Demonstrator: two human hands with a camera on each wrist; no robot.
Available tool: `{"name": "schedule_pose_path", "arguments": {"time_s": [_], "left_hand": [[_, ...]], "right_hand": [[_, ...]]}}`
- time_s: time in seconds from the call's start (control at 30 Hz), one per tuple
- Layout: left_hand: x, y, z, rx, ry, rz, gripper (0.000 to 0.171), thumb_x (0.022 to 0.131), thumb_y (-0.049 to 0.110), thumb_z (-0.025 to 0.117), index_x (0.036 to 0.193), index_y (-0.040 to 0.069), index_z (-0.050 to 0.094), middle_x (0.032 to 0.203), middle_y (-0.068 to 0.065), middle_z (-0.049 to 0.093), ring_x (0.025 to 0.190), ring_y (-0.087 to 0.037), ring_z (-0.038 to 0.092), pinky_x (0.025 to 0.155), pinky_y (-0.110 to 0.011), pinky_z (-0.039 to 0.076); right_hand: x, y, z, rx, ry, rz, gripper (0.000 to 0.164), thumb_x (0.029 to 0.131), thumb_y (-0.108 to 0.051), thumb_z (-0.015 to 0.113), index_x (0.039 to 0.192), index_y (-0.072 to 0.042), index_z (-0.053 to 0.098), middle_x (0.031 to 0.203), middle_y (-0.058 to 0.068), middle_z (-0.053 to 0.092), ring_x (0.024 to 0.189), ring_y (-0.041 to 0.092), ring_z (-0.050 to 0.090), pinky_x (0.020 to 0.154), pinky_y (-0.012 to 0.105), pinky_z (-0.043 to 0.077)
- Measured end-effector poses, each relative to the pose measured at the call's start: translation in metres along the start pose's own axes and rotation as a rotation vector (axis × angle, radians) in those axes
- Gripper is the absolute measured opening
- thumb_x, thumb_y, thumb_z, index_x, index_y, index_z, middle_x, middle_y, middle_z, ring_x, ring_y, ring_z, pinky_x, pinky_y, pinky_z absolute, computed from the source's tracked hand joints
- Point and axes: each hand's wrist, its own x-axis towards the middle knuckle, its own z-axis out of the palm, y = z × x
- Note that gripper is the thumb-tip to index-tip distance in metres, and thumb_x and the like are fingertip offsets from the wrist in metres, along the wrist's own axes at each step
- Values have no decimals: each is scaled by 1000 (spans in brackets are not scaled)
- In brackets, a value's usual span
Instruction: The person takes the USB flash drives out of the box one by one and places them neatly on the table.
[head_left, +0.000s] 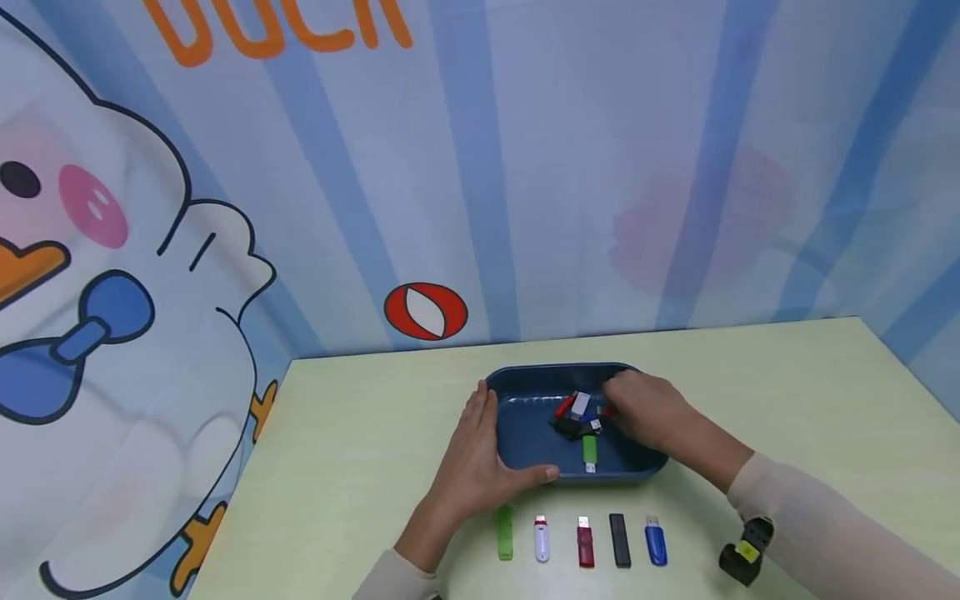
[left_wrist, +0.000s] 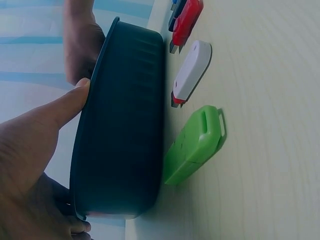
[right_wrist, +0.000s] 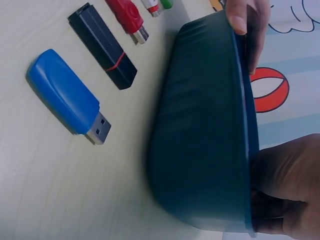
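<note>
A dark blue plastic tray holds a small heap of USB sticks, among them a green one near its front wall. My left hand grips the tray's front left corner, thumb on the front rim and fingers along the left side. Over the right rim reaches my right hand, its fingers bent down into the tray. A bit of red and metal shows right at those fingertips; I cannot tell whether they pinch it. In the right wrist view the tray wall hides the right fingertips.
In front of the tray lies a row of USB sticks: green, white, dark red, black and blue. The pale tabletop meets a blue striped backdrop behind.
</note>
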Motion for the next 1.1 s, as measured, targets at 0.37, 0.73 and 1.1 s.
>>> {"name": "schedule_pose_path", "arguments": {"time_s": [0.37, 0.73, 1.1], "left_hand": [[0, 1, 0, -13, 7, -18, 127, 62, 85, 56, 152, 6, 14, 158, -6, 4, 141, -19, 3, 109, -44, 20], [-1, 1, 2, -13, 9, -34, 127, 61, 84, 58, 152, 8, 14, 158, -5, 4, 141, -20, 4, 108, -44, 22], [0, 1, 2, -16, 21, -35, 129, 59, 88, 54, 152, 8, 16, 158, -4, 5, 141, -20, 5, 107, -45, 24]], "right_hand": [[-13, -2, -25, 97, 43, 80, 18, 77, -17, 75, 90, -6, 68, 78, 2, 62, 66, 13, 53, 61, 29, 53], [-31, -7, -31, 219, 123, 136, 17, 78, -20, 75, 90, -9, 69, 79, 1, 60, 68, 13, 52, 59, 27, 52], [-52, -20, -43, 344, 161, 198, 26, 79, -20, 75, 101, -9, 67, 84, 0, 60, 72, 11, 55, 62, 25, 52]]}}
